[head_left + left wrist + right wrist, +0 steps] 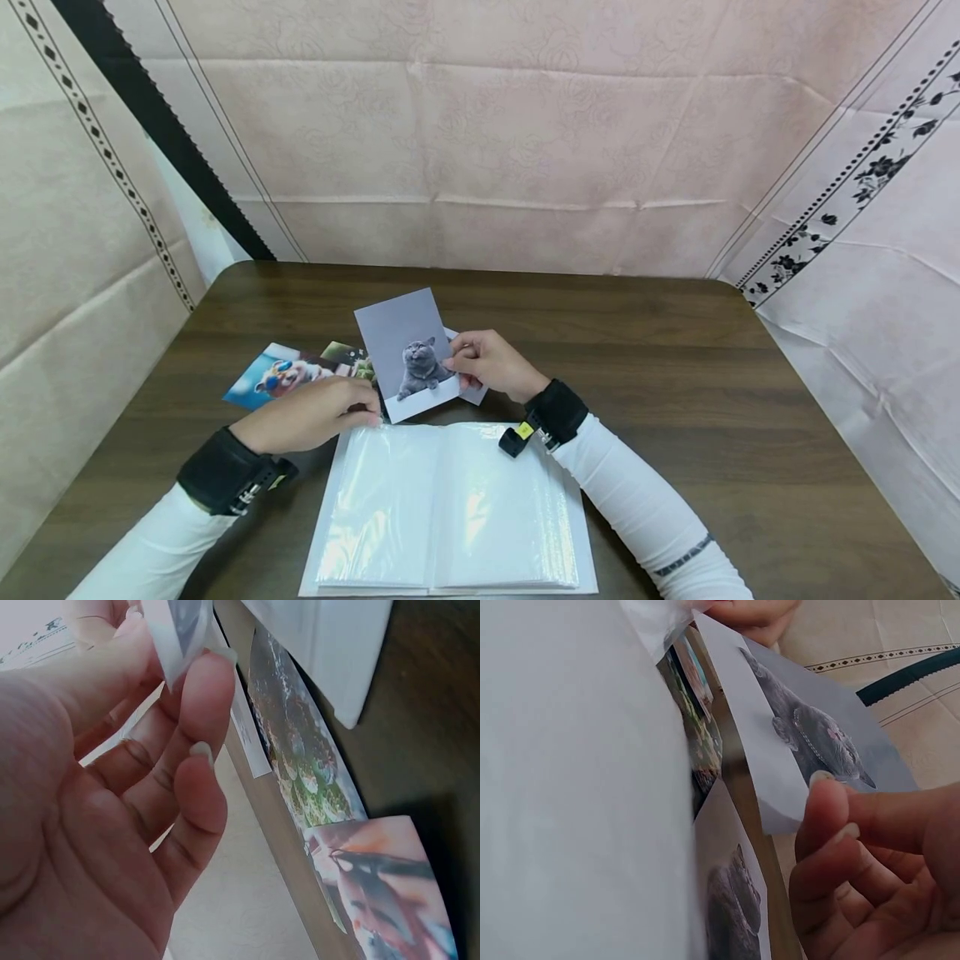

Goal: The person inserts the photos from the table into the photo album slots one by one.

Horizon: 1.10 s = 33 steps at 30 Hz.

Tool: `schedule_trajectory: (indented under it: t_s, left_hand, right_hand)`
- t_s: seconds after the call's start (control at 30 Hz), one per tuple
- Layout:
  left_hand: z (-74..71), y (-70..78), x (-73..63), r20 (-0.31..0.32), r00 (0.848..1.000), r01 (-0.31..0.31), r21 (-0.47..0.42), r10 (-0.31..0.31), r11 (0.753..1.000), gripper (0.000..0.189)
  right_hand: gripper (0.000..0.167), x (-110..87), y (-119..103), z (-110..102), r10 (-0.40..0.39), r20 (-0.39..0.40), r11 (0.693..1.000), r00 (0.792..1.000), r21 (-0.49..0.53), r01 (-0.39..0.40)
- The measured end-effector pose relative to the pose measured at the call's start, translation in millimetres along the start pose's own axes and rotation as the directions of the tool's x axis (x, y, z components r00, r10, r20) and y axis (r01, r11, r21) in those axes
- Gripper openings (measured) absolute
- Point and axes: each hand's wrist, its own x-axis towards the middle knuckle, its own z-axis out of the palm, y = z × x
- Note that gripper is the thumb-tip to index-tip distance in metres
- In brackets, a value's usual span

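Observation:
My right hand (495, 364) pinches the right edge of a photo (401, 333) of a grey cat, holding it tilted above the far edge of an open photo album (378, 508). At the album's upper left corner, my left hand (315, 412) pinches the corner of a clear plastic sleeve (180, 630) between thumb and fingers. The photo's lower left corner comes close to that sleeve in the right wrist view; whether it touches is unclear. Both album pages in view show shiny transparent pockets.
Another cat photo (735, 907) lies on the table, partly under my right hand. Behind my left hand lie a bright blue photo (258, 375) with a dressed-up animal and a darker green photo (345, 354). The brown wooden table (712, 433) meets hanging cloth at its back.

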Motion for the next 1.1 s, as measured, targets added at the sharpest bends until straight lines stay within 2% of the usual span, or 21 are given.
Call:
schedule_trajectory:
  t_s: [0.33, 0.73, 0.97, 1.1]
  left_hand:
    - [-1.9, 0.6, 1.2, -0.012, 1.0, -0.027, 0.0, 0.027, 1.0, 0.007]
    - [-6.1, 2.6, -0.2, -0.013, 1.0, 0.026, -0.046, -0.027, 0.999, 0.004]
    - [-6.1, 3.7, -1.4, -0.014, 0.999, 0.042, -0.076, -0.043, 0.996, 0.003]
    - [-6.0, 4.0, -1.7, -0.007, 0.998, 0.062, -0.097, -0.063, 0.993, 0.009]
  right_hand:
    - [0.017, 1.1, 3.0, 2.5, -0.007, 0.051, 1.0, 0.999, -0.011, 0.008]
    - [0.011, 1.6, 1.2, 4.3, -0.002, 0.126, 1.0, 0.992, 0.016, 0.0]
    - [0.016, 0.3, 0.0, 5.2, -0.001, 0.171, 1.0, 0.985, 0.024, -0.003]
    - [0.018, -0.3, 0.0, 6.6, -0.004, 0.201, 1.0, 0.98, 0.026, -0.001]
